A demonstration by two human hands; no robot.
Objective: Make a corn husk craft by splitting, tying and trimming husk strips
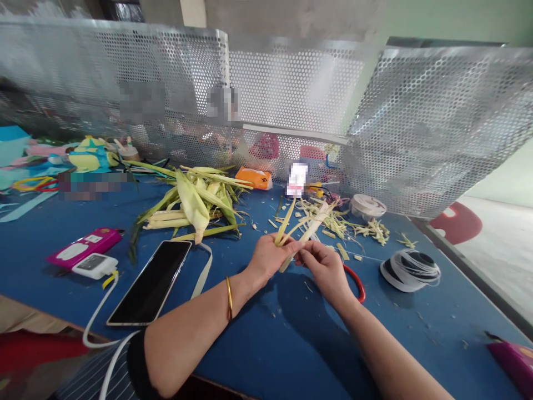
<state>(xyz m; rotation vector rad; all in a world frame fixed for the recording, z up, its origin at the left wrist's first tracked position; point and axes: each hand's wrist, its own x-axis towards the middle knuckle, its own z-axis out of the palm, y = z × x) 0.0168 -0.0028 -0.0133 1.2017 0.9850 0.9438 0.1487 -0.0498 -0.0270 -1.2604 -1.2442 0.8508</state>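
Note:
My left hand (270, 256) is closed around a small bundle of pale corn husk strips (313, 223) that points up and away. At the lower end of this bundle, the fingers of my right hand (322, 266) are pinched together; what is between them is too small to make out. A thin white thread (373, 258) runs across the table toward my right hand from a wound spool (410, 270). Under my right wrist a red looped handle (358, 284) shows, the rest hidden. Beyond my left hand lies a pile of green and yellow corn husks (200, 200).
A large phone (152, 283), a magenta box (85, 247) and a white cabled device (95, 265) lie at left. Husk scraps (333, 219), a round tape roll (367, 206), an orange packet (255, 178) and a lit phone (297, 179) stand near the perforated metal screen (287, 83).

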